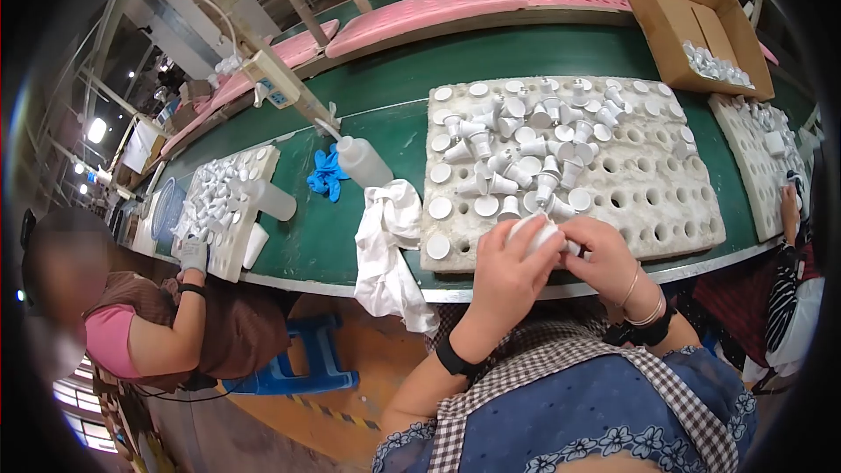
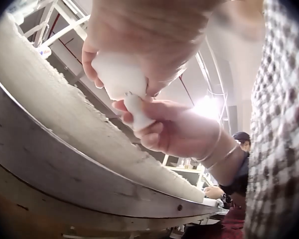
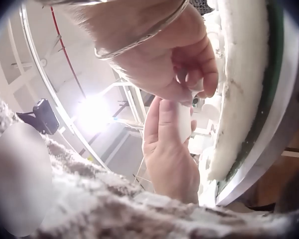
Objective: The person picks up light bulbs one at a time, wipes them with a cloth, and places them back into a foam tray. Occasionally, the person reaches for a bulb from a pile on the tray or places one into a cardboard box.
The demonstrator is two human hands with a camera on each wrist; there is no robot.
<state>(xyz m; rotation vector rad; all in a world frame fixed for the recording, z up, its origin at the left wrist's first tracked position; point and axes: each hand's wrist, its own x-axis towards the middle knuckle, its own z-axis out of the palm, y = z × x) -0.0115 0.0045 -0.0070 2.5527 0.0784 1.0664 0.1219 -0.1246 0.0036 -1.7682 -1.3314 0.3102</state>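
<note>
My left hand (image 1: 511, 270) holds a white, flat-sided block (image 2: 120, 74) that looks like a sponge, gripped between fingers and thumb. My right hand (image 1: 606, 256) pinches a small white part (image 2: 138, 110) with a narrow neck and tiny metal pins at its end. In the left wrist view the pinned end meets the block's edge. Both hands are close together over the front edge of a pale foam board (image 1: 674, 232) with rows of round holes. Heaped on that board are several white cup-shaped parts (image 1: 545, 182) with narrow necks, some standing in holes.
Left of the board are a white cloth (image 1: 385, 245) hanging over the table edge, a white squeeze bottle (image 1: 364, 162) and a crumpled blue glove (image 1: 327, 173). A cardboard box (image 1: 653, 0) with parts stands back right. Another person (image 1: 149, 324) works on the left, another on the right.
</note>
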